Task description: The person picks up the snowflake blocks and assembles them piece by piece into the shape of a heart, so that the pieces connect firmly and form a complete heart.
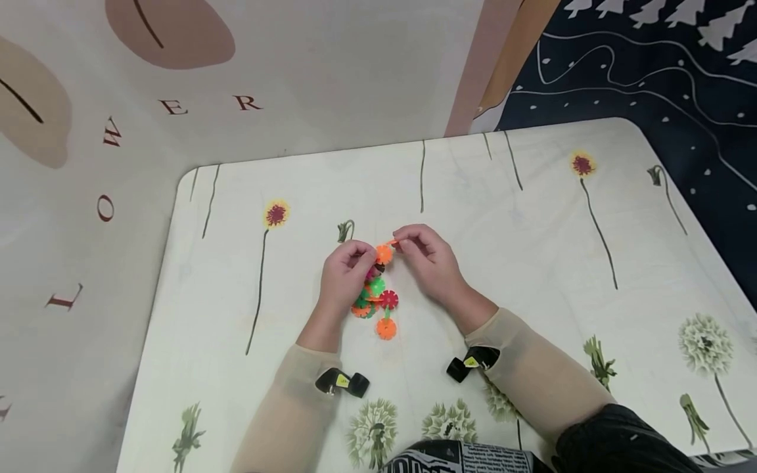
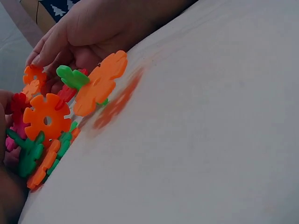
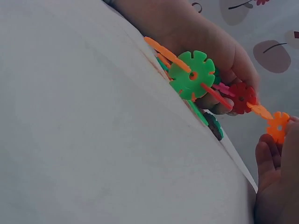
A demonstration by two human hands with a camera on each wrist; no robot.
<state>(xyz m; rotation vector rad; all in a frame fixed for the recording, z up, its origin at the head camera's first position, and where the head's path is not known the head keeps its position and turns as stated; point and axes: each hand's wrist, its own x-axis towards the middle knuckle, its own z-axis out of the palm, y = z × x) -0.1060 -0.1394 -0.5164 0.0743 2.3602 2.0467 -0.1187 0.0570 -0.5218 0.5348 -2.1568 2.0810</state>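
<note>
Slotted plastic snowflake discs in orange, green, red and pink are joined into a cluster [image 1: 376, 286] close over the table. My left hand [image 1: 343, 272] grips the upper end of it, near a red disc [image 3: 241, 98]. From there an orange disc [image 3: 260, 111] slants toward my right hand [image 1: 434, 266]. Between its thumb and fingers the right hand pinches another orange disc [image 3: 276, 127], which overlaps the slanting one in the right wrist view. Lower down hang a large orange disc [image 2: 100, 84] and a green disc [image 3: 192, 75]. The left fingers hide part of the cluster.
A white tablecloth [image 1: 508, 249] printed with flowers covers the table. Behind it rises a pale lettered wall covering [image 1: 355, 79], with a dark tree-patterned cloth [image 1: 621, 79] at the right. Black printed clothing [image 1: 467, 458] shows at the front edge.
</note>
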